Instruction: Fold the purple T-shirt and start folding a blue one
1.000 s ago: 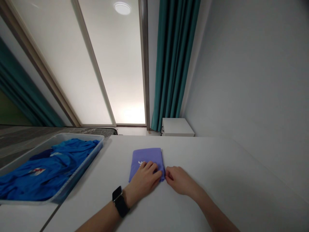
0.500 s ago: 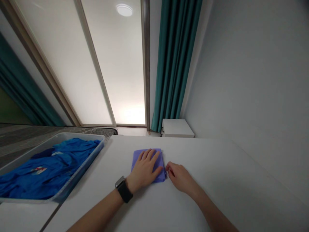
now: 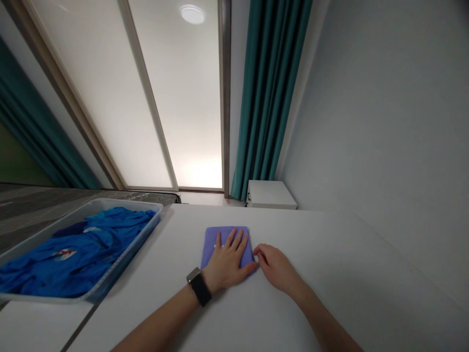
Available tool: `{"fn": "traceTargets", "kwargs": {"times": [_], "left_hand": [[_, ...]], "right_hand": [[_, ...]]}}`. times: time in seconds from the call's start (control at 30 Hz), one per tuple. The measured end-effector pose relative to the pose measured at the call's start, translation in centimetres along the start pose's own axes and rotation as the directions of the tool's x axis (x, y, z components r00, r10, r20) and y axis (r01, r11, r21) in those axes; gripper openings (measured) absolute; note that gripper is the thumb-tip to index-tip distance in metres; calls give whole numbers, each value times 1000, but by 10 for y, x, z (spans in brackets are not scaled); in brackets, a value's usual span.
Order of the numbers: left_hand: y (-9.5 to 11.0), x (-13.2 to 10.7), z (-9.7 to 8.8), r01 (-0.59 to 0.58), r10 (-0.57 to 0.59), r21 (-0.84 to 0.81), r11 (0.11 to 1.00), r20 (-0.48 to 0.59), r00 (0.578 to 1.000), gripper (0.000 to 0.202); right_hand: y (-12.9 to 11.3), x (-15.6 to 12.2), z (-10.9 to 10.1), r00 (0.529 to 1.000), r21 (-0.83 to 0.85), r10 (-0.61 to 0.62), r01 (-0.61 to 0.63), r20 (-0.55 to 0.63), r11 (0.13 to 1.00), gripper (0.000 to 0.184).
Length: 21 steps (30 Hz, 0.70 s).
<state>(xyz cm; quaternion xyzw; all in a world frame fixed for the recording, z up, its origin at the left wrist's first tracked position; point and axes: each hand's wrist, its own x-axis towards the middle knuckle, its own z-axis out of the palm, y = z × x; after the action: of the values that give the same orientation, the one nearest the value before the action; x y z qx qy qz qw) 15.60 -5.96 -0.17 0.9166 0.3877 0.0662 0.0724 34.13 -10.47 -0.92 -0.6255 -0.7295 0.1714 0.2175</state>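
Note:
A folded purple cloth (image 3: 210, 240), roughly square, lies flat on the white table in front of me. My left hand (image 3: 229, 261) rests on it, palm down with the fingers spread, covering its middle and near right part. A small pale mark on the cloth shows between the fingers. Just off the cloth's right edge is my right hand (image 3: 275, 266), its fingers curled in and the thumb side toward the cloth. Its fingertips are pressed together by that edge; whether they pinch any fabric is hidden.
On the left stands a clear plastic bin (image 3: 132, 244) holding crumpled blue clothing (image 3: 110, 239). The white table (image 3: 348, 293) meets the wall on the right. Beyond its far edge are a small white cabinet (image 3: 271, 193) and a teal curtain (image 3: 273, 98).
My left hand has slid toward me and slightly right, with fingers more spread, uncovering more of the cloth's far side. My right hand stays by the right edge, fingers still curled.

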Motion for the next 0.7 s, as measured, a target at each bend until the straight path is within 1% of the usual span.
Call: {"fn": "traceTargets", "kwargs": {"times": [0.07, 0.17, 0.23, 0.33, 0.43, 0.53, 0.6, 0.7], "left_hand": [[-11, -2, -8, -18, 18, -27, 999, 0, 1000, 69], [-37, -8, -16, -19, 17, -34, 999, -68, 998, 60], [-54, -14, -18, -5, 4, -19, 1000, -90, 996, 57], [-69, -20, -15, -33, 34, 5, 999, -112, 993, 56], [-71, -22, -8, -66, 68, 24, 998, -127, 990, 55], [-68, -20, -1, -69, 76, 58, 996, -128, 989, 55], [-68, -19, 3, -71, 82, 82, 994, -139, 987, 56], [-68, -19, 10, -85, 104, 115, 990, -169, 980, 55]], "right_hand": [[3, 1, 3, 999, 18, 5, -5, -49, 1000, 29], [5, 3, 5, 988, -1, 6, -7, -154, 1000, 33], [1, 5, 3, 979, -82, 0, -17, -203, 997, 36], [-18, 11, 1, 977, -287, -36, -27, -211, 958, 38], [-45, 21, 3, 978, -451, -112, 21, -177, 892, 39], [-65, 35, 15, 978, -497, -159, 70, -138, 865, 42], [-68, 43, 26, 984, -495, -143, 73, -106, 866, 45], [-59, 50, 45, 995, -470, -80, 44, -56, 881, 50]]}}
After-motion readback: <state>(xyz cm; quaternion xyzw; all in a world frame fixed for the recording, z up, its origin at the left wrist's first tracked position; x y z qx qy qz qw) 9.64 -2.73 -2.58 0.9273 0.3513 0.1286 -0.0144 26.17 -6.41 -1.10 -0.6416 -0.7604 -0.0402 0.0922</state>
